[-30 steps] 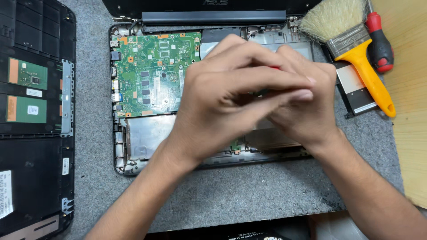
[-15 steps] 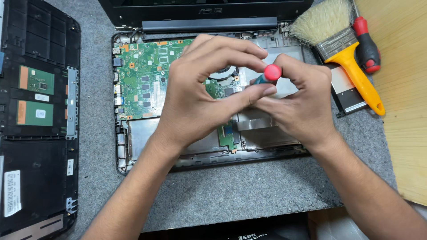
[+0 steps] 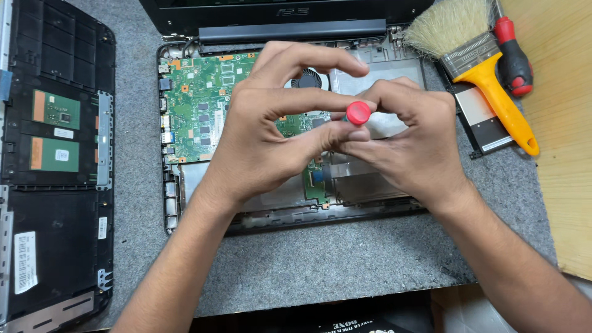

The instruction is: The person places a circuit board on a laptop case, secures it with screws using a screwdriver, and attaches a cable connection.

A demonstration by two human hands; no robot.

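An opened laptop base (image 3: 185,213) lies on a grey mat, with its green circuit board (image 3: 197,111) and a round fan (image 3: 306,79) exposed. Both my hands hover over its middle. A small screwdriver with a round red cap (image 3: 358,113) stands upright between them, seen from the top. My left hand (image 3: 271,142) pinches it with thumb and forefinger just below the cap. My right hand (image 3: 407,145) closes on it from the right side. The tip is hidden under my fingers.
A black laptop cover panel (image 3: 55,154) with two small green boards lies at the left. A yellow-handled brush (image 3: 481,68) and a red-and-black screwdriver (image 3: 513,55) rest at the upper right, beside a wooden surface (image 3: 561,123). The laptop lid (image 3: 277,15) stands behind.
My fingers have parted and shifted, so the red cap, hidden a second ago, now shows fully. The view has drifted slightly left and up over the board.
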